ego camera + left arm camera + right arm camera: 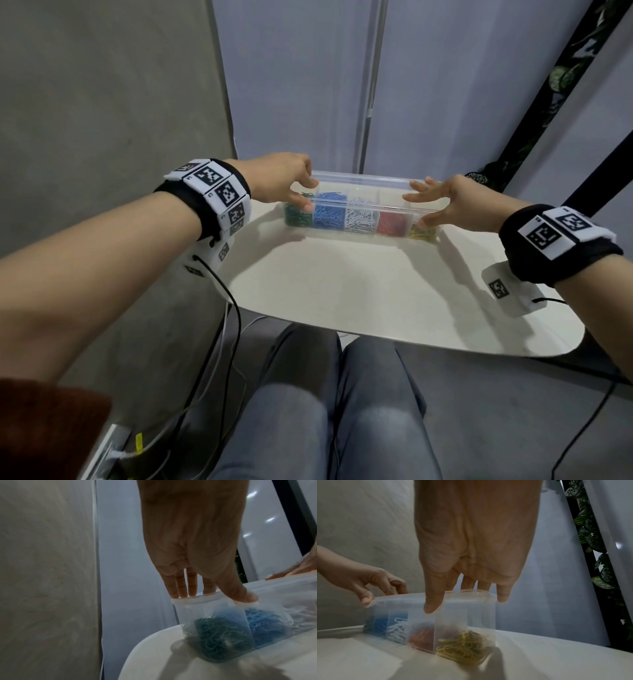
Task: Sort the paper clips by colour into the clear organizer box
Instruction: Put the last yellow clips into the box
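The clear organizer box (359,205) sits at the far edge of the white bench (342,291), in the middle of the head view, with a clear lid (363,181) lying across its top. Its five compartments run left to right in that frame: green paper clips (296,219), blue paper clips (329,214), white paper clips (361,219), red paper clips (392,224) and yellow paper clips (423,233). Each colour seems to keep to its own cell, so I'd judge the sorting done and the closing of the lid the step in hand.

The left hand (284,181) has its grip at the lid's left end, thumb on the near edge and fingers curled over the far edge, as the left wrist view shows. The right hand (442,202) is spread over the right end; its thumb comes down the near wall and its fingers reach over the top, but whether it truly clamps the lid or only touches it I cannot tell.

What worries me is how near the box stands to the far rim of the bench. An uneven press, harder on one end, could tilt or skid it away, and a lid not seated would let clips jump the dividers and mix.
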A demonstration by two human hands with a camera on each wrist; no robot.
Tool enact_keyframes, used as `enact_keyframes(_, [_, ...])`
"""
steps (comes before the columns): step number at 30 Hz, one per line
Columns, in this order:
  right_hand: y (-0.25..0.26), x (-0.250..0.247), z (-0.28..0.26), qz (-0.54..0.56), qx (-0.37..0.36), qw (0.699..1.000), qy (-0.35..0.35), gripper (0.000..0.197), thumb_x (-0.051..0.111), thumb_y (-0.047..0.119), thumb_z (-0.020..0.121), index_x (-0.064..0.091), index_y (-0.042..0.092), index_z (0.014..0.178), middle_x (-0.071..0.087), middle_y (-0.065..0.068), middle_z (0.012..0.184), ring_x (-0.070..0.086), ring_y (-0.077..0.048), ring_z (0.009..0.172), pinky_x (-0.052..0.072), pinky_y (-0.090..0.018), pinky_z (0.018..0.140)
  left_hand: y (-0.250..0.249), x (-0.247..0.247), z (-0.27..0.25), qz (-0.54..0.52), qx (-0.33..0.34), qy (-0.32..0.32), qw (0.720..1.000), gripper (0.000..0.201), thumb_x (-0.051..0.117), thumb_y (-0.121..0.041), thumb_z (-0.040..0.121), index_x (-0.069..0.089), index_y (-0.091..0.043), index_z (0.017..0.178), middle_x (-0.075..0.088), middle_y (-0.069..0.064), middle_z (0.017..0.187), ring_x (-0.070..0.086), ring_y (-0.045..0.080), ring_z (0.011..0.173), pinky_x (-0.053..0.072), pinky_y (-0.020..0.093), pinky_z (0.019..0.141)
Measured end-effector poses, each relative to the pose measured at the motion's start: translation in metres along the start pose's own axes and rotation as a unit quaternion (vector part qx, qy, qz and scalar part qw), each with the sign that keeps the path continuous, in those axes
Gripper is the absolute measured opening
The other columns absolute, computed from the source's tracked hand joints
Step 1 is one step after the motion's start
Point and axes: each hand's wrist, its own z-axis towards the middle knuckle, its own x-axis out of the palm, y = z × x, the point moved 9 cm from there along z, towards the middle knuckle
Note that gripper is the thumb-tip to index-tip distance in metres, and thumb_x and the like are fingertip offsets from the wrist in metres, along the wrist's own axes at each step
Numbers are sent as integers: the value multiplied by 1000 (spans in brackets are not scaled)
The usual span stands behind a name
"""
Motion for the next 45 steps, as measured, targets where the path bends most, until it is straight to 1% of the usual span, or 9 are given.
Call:
enact_keyframes(4, [0, -1, 0, -1, -1, 1000, -9, 54, 73, 11, 81, 57, 24, 131, 36, 10, 150, 21, -3, 142, 13, -19, 109, -5, -1, -2, 38, 17, -17, 999, 49, 61, -46, 87, 61, -14, 124, 51, 11, 125, 53, 29, 106, 39, 30, 80])
enact_keyframes(12, [2, 0, -2, -39, -8, 999, -24, 59, 75, 11, 79, 55, 25, 132, 37, 8, 149, 22, -5, 142, 16, -22, 112, -10, -4, -6, 92, 42, -54, 993, 51, 60, -50, 86, 63, -14, 121, 58, 12, 123, 57, 32, 104, 40, 34, 81])
enact_keyframes(18, [1, 0, -1, -45, -9, 998, -34, 60, 76, 11, 78, 55, 23, 132, 39, 7, 148, 23, -6, 142, 17, -26, 115, -9, -2, -1, 123, 36, -39, 991, 53, 63, -54, 82, 64, -14, 118, 61, 12, 116, 58, 33, 99, 46, 39, 82])
enact_keyframes(25, [1, 1, -1, -62, -17, 997, -41, 59, 75, 10, 79, 54, 24, 133, 40, 6, 147, 25, -7, 142, 20, -28, 115, -13, 4, -1, 166, 46, -47, 984, 40, 62, -45, 85, 66, -9, 103, 63, 14, 107, 60, 35, 90, 49, 42, 74])
enact_keyframes(28, [2, 1, -2, -63, -18, 997, -50, 58, 74, 8, 80, 55, 22, 133, 41, 5, 146, 25, -9, 142, 20, -28, 114, -13, 4, -2, 173, 48, -52, 982, 40, 60, -44, 87, 65, -9, 105, 63, 13, 108, 60, 35, 90, 49, 43, 73])
enact_keyframes(34, [-1, 3, -1, -87, -14, 994, -65, 56, 71, 11, 82, 54, 26, 133, 42, 8, 146, 26, -11, 142, 21, -35, 116, -17, 6, -4, 185, 71, -66, 978, 36, 60, -40, 87, 65, -7, 100, 64, 12, 103, 60, 35, 87, 46, 38, 66])
enact_keyframes(37, [-2, 3, -1, -96, -15, 993, -70, 55, 70, 11, 83, 54, 27, 133, 43, 9, 145, 27, -12, 142, 23, -38, 115, -21, 7, -7, 200, 81, -72, 974, 31, 59, -36, 88, 61, -5, 90, 63, 12, 89, 58, 36, 77, 34, 32, 58])
enact_keyframes(39, [-3, 3, 0, -104, -15, 992, -73, 55, 70, 11, 83, 54, 28, 133, 44, 10, 144, 28, -12, 142, 25, -40, 115, -23, 9, -8, 210, 80, -74, 972, 30, 55, -34, 91, 59, -4, 88, 62, 12, 84, 57, 37, 72, 28, 32, 58])
enact_keyframes(45, [-3, 4, -2, -115, -18, 990, -83, 53, 68, 11, 85, 54, 27, 134, 45, 9, 143, 30, -14, 141, 28, -42, 113, -26, 13, -13, 208, 69, -87, 972, 28, 51, -30, 94, 59, -4, 94, 65, 14, 92, 58, 38, 74, 30, 33, 59])
